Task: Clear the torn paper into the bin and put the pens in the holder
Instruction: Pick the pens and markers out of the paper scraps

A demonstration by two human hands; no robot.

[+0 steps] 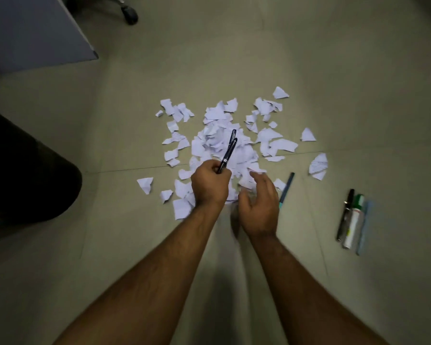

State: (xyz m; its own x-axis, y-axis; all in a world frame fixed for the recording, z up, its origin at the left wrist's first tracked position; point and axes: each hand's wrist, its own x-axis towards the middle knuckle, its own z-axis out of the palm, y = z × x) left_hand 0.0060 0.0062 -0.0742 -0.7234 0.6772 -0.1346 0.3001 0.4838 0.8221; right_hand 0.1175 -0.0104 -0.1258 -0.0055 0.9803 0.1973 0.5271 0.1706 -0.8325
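Note:
A heap of torn white paper (219, 143) is scattered over the tiled floor in the middle of the view. My left hand (209, 184) grips two dark pens (229, 151) that stick up and away over the heap. My right hand (259, 205) hovers just right of it with fingers loosely spread, holding nothing. A blue pen (286, 188) lies on the floor just right of my right hand. Further right lie a black pen (345, 214), a green-capped marker (353, 221) and a pale blue pen (365, 227), side by side.
A grey panel or desk side (35, 28) stands at the top left with a chair castor (130, 13) behind it. A dark shape (28, 170), perhaps my knee, fills the left edge. No bin or pen holder is in view.

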